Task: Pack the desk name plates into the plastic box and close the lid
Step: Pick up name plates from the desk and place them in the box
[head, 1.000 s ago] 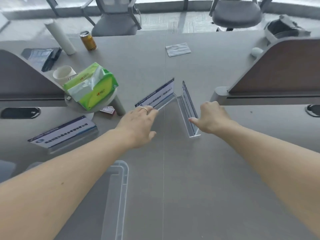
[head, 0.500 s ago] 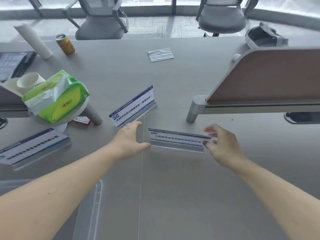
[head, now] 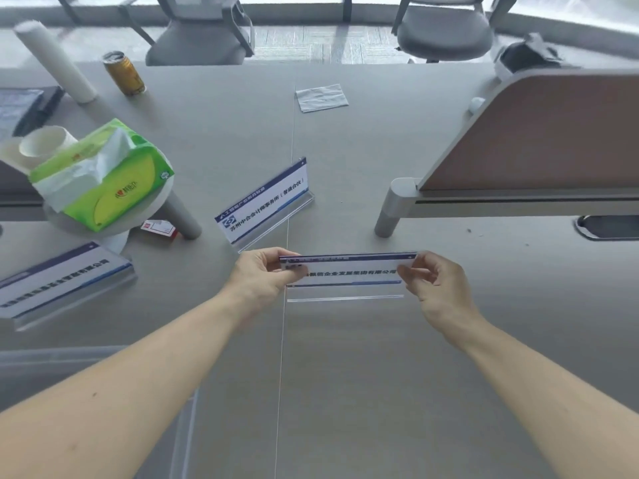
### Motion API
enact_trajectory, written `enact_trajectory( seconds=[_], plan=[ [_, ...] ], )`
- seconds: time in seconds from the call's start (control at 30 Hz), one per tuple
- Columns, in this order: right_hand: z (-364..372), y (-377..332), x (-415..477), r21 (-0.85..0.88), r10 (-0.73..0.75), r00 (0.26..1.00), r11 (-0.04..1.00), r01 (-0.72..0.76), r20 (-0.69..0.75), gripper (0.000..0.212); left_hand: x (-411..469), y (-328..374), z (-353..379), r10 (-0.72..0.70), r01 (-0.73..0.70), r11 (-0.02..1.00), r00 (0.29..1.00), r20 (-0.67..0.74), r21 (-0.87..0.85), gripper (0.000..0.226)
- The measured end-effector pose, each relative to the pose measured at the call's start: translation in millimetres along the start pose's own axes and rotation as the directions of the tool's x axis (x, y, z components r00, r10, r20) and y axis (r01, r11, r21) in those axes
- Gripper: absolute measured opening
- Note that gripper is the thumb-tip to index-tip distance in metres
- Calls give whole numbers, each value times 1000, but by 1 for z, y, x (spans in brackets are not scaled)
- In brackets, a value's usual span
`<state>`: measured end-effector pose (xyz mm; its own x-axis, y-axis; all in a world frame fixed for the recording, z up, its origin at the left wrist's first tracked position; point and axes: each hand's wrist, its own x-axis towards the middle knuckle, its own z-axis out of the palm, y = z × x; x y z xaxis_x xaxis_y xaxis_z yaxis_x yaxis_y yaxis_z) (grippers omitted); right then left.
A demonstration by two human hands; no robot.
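I hold a clear acrylic name plate (head: 349, 273) with a white and blue card just above the desk, its face toward me. My left hand (head: 262, 274) pinches its left end and my right hand (head: 434, 281) pinches its right end. A second name plate (head: 264, 202) stands on the desk just beyond my left hand. A third name plate (head: 58, 281) stands at the left. The clear plastic box (head: 179, 426) lies at the bottom left, mostly hidden under my left forearm.
A green tissue pack (head: 103, 174) rests on a round stand at the left, by a paper cup (head: 45, 143), a can (head: 124, 72) and a white roll (head: 52, 60). A desk divider (head: 529, 146) rises at the right. A folded napkin (head: 321, 97) lies further back.
The plate was turned from end-on to face me and lifted off the desk. Both hands have closed on its ends. The view shifted right, so the box slid toward the left edge.
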<state>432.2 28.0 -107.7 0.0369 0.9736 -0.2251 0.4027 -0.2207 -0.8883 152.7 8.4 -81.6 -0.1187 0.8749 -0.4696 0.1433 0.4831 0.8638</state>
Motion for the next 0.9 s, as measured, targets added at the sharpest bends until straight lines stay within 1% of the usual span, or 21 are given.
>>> enact_trajectory(
  seconds=[0.07, 0.17, 0.23, 0.33, 0.43, 0.57, 0.63, 0.67, 0.7, 0.73, 0.77, 0.8, 0.83, 0.9],
  plan=[
    [1, -19, -8, 53, -28, 999, 998, 26, 38, 12, -15, 12, -14, -28, 29, 999, 1000, 12, -46, 9],
    [3, -64, -22, 133, -71, 994, 989, 60, 80, 14, -41, 40, -38, -34, 31, 995, 999, -23, -98, 12],
    [0, -101, -33, 168, -91, 991, 983, 74, 100, 21, -63, 69, -56, -16, 11, 994, 999, -44, -105, 10],
    [-5, -158, -47, 172, -135, 984, 979, 114, 115, 23, -98, 116, -87, 34, -41, 991, 998, -60, -124, 11],
    [-8, -214, -60, 175, -183, 977, 971, 163, 109, 20, -133, 154, -119, 95, -110, 982, 990, -104, -155, 21],
    [-2, -282, -94, 162, -275, 951, 954, 252, 141, 22, -194, 187, -164, 136, -157, 970, 983, -122, -183, 17],
    [8, -307, -115, 159, -304, 942, 946, 281, 143, 17, -223, 195, -190, 167, -192, 964, 976, -140, -184, 25],
    [14, -318, -126, 150, -320, 936, 942, 299, 143, 14, -237, 198, -203, 194, -222, 962, 966, -173, -159, 32],
    [22, -330, -138, 144, -345, 928, 935, 325, 144, 14, -250, 202, -218, 236, -256, 965, 944, -229, -59, 37],
    [32, -343, -150, 135, -369, 918, 927, 351, 146, 15, -263, 205, -234, 304, -289, 953, 912, -274, 97, 40],
    [42, -354, -162, 129, -390, 909, 919, 373, 149, 14, -277, 209, -250, 383, -306, 911, 875, -295, 276, 45],
    [54, -365, -174, 117, -405, 902, 913, 391, 150, 13, -291, 213, -266, 474, -312, 833, 828, -299, 458, 51],
    [68, -375, -186, 113, -421, 895, 906, 407, 150, 15, -307, 217, -282, 565, -308, 725, 777, -277, 616, 54],
    [100, -393, -212, 110, -444, 882, 895, 431, 157, 16, -339, 225, -313, 694, -307, 495, 703, -157, 813, 55]
  ],
)
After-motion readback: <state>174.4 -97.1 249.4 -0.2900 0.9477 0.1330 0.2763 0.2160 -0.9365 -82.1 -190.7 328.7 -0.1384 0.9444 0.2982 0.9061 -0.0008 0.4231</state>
